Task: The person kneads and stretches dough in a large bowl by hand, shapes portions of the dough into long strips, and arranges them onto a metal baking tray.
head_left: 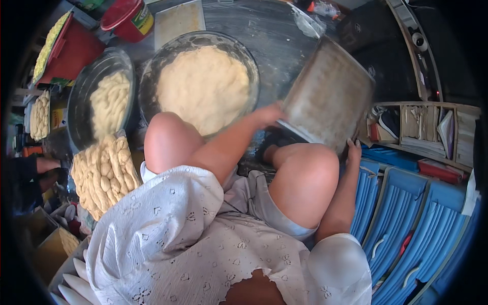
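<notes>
From where I stand, the tray (pixel 330 96) hangs tilted over the person's right knee (pixel 311 162), just right of the big basin (pixel 149 97) of dough (pixel 203 76). Its face looks bare and stained brown. The left hand (pixel 270 114) is closed on its left edge, blurred, so I cannot tell how far the fingers wrap beneath. The right hand (pixel 352 152) has the near right corner, fingers bent against the edge; its thumb is hidden from me.

Both holds sit toward the near side, which to my mind leaves the far end heavy. If the left fingers slipped, the tray could swing down onto the knee or shin. A careless turn leftward might knock the basin's rim or drop crumbs into that uncovered dough. On the other side, the near corner is close to the shelf (pixel 419 105) and the blue panels (pixel 391 203), and could catch there. The plastic bag (pixel 307 23) by the far corner might snag too.
</notes>
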Action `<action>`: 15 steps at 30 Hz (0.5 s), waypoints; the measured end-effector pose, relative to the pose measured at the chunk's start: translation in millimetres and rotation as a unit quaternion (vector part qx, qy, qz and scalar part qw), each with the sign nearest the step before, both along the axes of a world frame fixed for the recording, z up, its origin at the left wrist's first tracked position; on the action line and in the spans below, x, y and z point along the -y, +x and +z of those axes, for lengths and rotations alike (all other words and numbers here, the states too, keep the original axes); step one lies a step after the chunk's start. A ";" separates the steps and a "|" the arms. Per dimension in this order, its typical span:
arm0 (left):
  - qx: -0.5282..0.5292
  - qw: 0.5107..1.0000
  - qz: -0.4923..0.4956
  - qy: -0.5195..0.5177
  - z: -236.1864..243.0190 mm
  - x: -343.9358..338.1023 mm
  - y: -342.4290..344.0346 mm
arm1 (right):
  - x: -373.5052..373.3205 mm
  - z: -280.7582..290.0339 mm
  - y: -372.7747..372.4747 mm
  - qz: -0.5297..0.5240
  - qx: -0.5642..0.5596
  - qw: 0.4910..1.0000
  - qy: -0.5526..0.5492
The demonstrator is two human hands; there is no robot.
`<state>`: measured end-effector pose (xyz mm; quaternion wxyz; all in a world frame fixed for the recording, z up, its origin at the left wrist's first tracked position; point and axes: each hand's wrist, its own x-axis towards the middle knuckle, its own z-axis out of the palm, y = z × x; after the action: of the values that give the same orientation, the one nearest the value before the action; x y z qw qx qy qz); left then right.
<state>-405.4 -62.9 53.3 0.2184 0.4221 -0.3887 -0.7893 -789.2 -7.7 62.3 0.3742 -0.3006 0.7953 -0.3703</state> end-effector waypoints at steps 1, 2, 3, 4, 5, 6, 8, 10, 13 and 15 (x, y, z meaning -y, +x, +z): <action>-0.071 0.994 0.064 0.061 7.5 -4.6 -6.4 | 2.8 2.9 -3.3 -0.002 0.117 0.993 0.023; -0.140 0.974 0.127 0.124 14.0 -7.0 -11.9 | 0.0 4.8 -5.8 -0.013 0.110 0.994 0.022; -0.138 0.974 0.129 0.124 6.9 -6.8 -6.3 | 3.7 7.6 10.9 -0.034 0.137 0.989 0.043; -0.148 0.969 0.154 0.122 -3.0 -3.5 -2.8 | 6.0 9.4 18.6 -0.057 0.160 0.984 0.062; -0.157 0.964 0.179 0.121 -12.9 1.3 0.6 | 7.6 13.1 23.9 -0.013 0.250 0.966 0.070; -0.162 0.964 0.173 0.124 -15.0 6.9 -0.3 | 6.2 13.9 24.8 -0.019 0.245 0.967 0.069; -0.238 0.932 0.213 0.169 -15.2 13.9 6.2 | 2.1 11.8 28.9 -0.043 0.267 0.959 0.082; -0.285 0.914 0.221 0.188 -12.6 25.0 7.5 | -6.1 4.7 22.5 -0.040 0.274 0.960 0.049; -0.290 0.901 0.261 0.188 -18.4 20.2 31.1 | -16.5 21.9 81.7 -0.021 0.317 0.947 0.054; -0.279 0.913 0.226 0.193 -16.1 12.0 33.8 | -19.4 43.4 95.2 -0.059 0.264 0.960 0.067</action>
<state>-371.6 -74.9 37.1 0.4047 0.2956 -0.0465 -0.8641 -693.9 11.7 105.7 0.5672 -0.1189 0.7076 -0.4043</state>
